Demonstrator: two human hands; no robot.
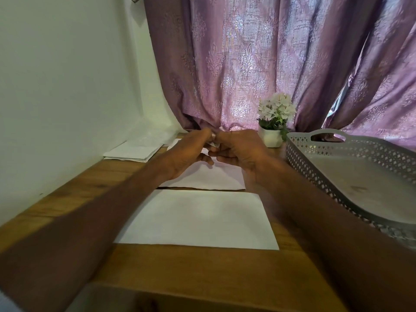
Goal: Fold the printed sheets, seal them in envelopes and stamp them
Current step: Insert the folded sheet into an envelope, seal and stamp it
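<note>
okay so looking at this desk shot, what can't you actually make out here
Head view only:
- Small item pinched between left hand and right hand: fingers hide it.
- Far envelope: hands cover its top.
- Paper stack: print too small.
- Gray tray: cut by the right edge.

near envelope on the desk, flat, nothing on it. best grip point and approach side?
Probably the near long edge of the near envelope. It lies flat on the wooden desk, so a top pinch finds nothing; come in low from the person's side and lift that edge. The basket crowds the right end.
</note>
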